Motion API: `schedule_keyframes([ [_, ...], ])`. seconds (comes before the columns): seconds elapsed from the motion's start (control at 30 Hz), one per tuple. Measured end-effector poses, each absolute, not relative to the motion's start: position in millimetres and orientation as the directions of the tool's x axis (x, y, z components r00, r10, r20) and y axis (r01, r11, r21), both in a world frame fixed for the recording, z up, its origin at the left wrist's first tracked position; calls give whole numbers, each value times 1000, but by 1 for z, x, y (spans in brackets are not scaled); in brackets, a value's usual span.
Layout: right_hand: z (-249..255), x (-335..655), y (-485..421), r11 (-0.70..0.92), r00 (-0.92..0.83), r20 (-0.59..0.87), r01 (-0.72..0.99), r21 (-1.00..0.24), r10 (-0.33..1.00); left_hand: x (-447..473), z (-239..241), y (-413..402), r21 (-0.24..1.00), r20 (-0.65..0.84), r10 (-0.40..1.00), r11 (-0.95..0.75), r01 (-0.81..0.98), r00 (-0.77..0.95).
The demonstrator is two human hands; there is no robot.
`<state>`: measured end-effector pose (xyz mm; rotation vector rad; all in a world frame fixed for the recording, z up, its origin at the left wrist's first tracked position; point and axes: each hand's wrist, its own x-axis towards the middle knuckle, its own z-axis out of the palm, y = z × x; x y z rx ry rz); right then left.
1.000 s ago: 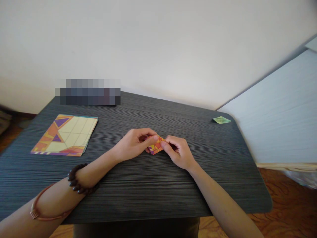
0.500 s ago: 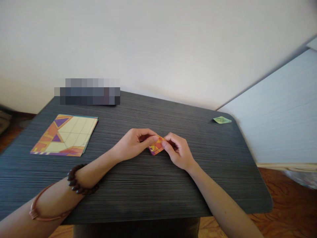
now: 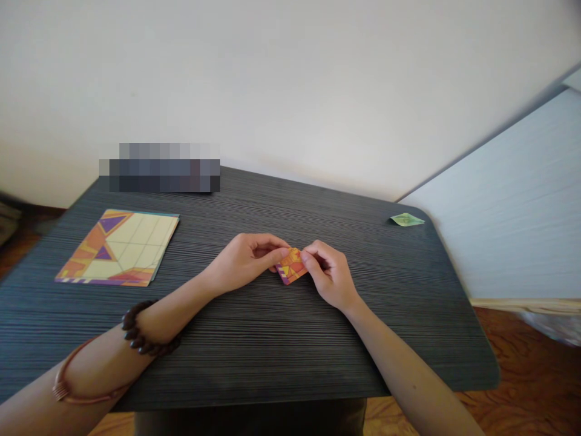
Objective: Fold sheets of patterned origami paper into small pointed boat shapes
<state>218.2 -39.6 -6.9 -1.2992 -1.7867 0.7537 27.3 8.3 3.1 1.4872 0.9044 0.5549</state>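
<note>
A small folded piece of patterned paper (image 3: 292, 268), orange with yellow and purple marks, is pinched between my two hands just above the middle of the table. My left hand (image 3: 245, 260) grips its left edge between thumb and fingers. Opposite it, my right hand (image 3: 330, 272) holds the right edge, thumb on top. The fingertips behind the paper are partly hidden. Dark beads and a copper-coloured bangle circle my left arm.
On the left of the dark wood-grain table (image 3: 254, 345) lies a stack of square patterned paper sheets (image 3: 136, 242). A folded green paper piece (image 3: 407, 220) sits near the far right corner. Something blurred out (image 3: 163, 172) stands at the back left, before a white wall (image 3: 290, 85).
My fingers have shifted slightly apart along the paper, so more of its face shows. It has moved a little to the right. The stack and green piece stay put.
</note>
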Motion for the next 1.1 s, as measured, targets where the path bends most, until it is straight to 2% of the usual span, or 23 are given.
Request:
schedule_keyframes([
  [0.1, -8, 219, -40, 288, -137, 253, 465, -837, 958, 26, 3, 10, 968, -231, 781, 126, 216, 580],
  [0.2, -8, 219, -40, 291, -135, 258, 448, -845, 957, 25, 3, 10, 963, -245, 783, 127, 239, 572],
  [0.47, -7, 218, -41, 325, -213, 250, 483, -813, 944, 24, 6, 7, 962, -200, 771, 36, 272, 605],
  [0.7, -7, 217, -41, 328, -203, 259, 495, -805, 944, 24, 8, 7, 956, -193, 750, 0, 292, 633],
  [0.9, -6, 217, -40, 340, -233, 255, 498, -797, 938, 26, 9, 6, 924, -129, 792, -123, 363, 596],
  [1.1, -6, 216, -40, 313, -222, 230, 497, -810, 948, 27, 6, 5, 923, -117, 816, -120, 365, 566],
])
